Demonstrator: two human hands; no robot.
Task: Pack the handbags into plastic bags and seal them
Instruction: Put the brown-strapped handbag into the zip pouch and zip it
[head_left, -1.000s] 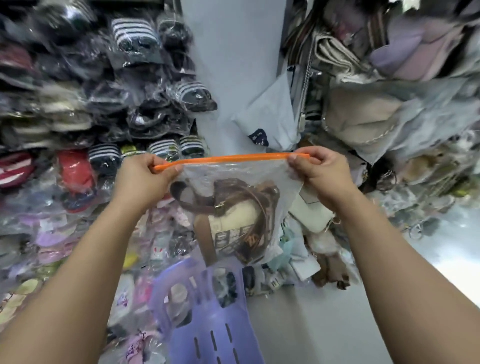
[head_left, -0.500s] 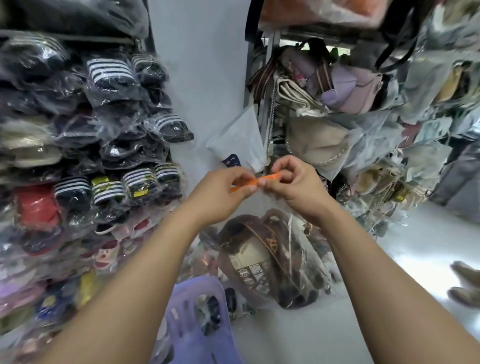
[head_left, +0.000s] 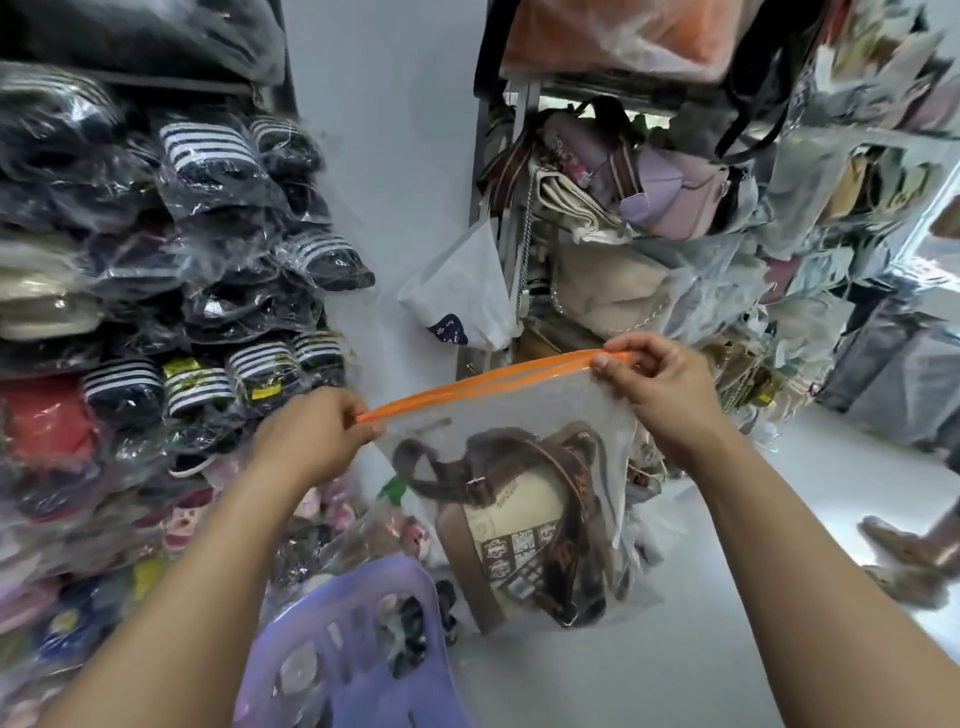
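Observation:
A clear plastic bag (head_left: 613, 415) with an orange zip strip (head_left: 493, 382) along its top hangs in the air in front of me. Inside it lies a cream and brown handbag (head_left: 524, 525) with brown straps. My left hand (head_left: 311, 436) pinches the left end of the orange strip. My right hand (head_left: 660, 389) pinches the right end, held higher. The strip runs taut and slanted between them, and its two orange lips show a narrow gap in the middle.
Shelves of bagged striped slippers (head_left: 208, 150) fill the left. A rack of handbags (head_left: 670, 192) and wrapped goods stands on the right. A purple plastic basket (head_left: 358, 644) sits below my arms. Another person's feet (head_left: 904, 551) show at the right edge on the grey floor.
Half a second ago both hands were pinched together at the middle of the strip. They have since slid apart to its two ends, stretching the strip out.

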